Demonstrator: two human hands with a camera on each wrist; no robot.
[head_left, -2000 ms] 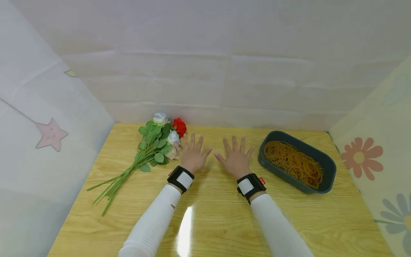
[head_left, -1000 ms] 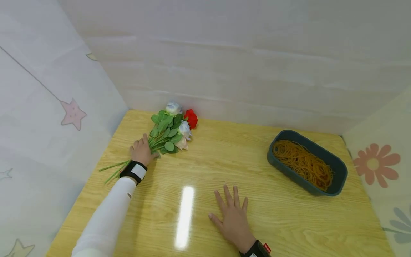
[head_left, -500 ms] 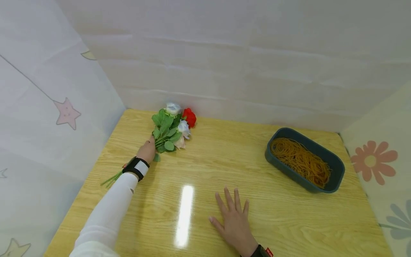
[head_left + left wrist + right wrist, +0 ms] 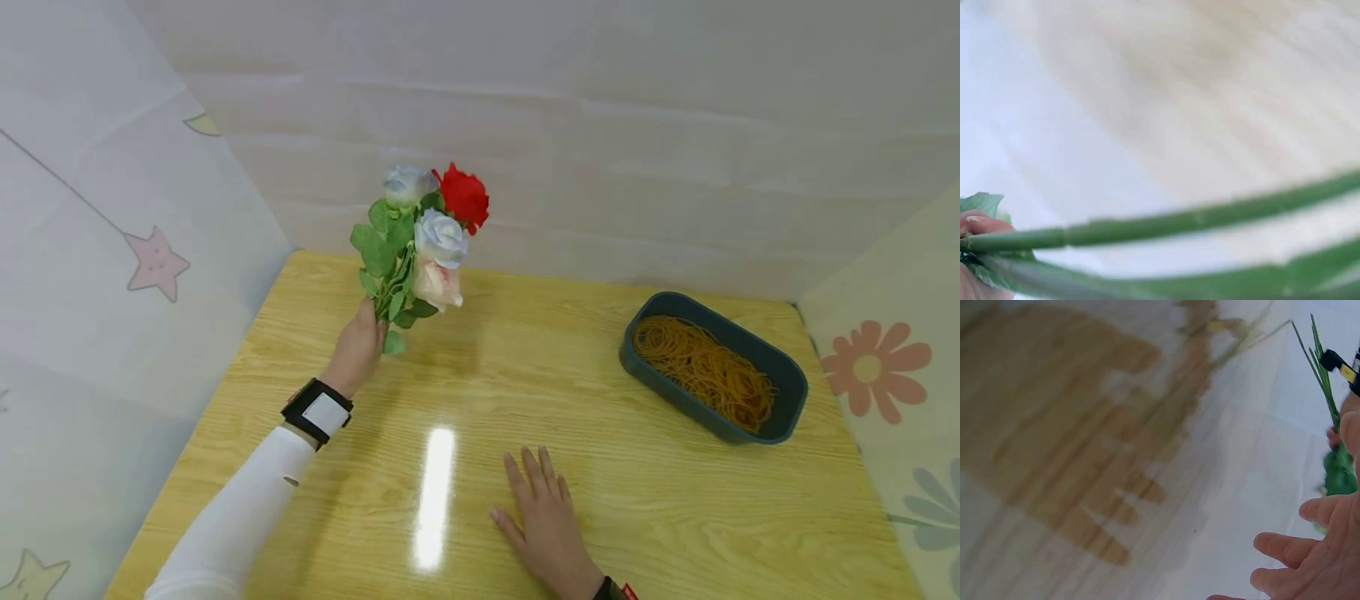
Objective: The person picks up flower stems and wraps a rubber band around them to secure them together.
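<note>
My left hand [image 4: 358,343] grips the stems of a bunch of roses [image 4: 423,237] and holds it upright above the back left of the wooden table [image 4: 480,400]. The bunch has a red bloom, pale blue blooms and a cream one, with green leaves. In the left wrist view, green stems [image 4: 1166,225] cross the blurred frame beside a fingertip [image 4: 979,224]. My right hand [image 4: 543,521] rests flat on the table near the front, fingers straight; its fingers [image 4: 1310,550] show in the right wrist view, with the stems [image 4: 1325,394] beyond.
A dark blue oval tub [image 4: 780,417] filled with tan rubber bands [image 4: 705,371] stands at the right rear of the table. Pale fabric walls with star and flower prints enclose the table on three sides.
My left hand reached to the bunch lying on the table, closed round the stems and lifted it upright. My right hand drew back toward the front edge and stays flat.
</note>
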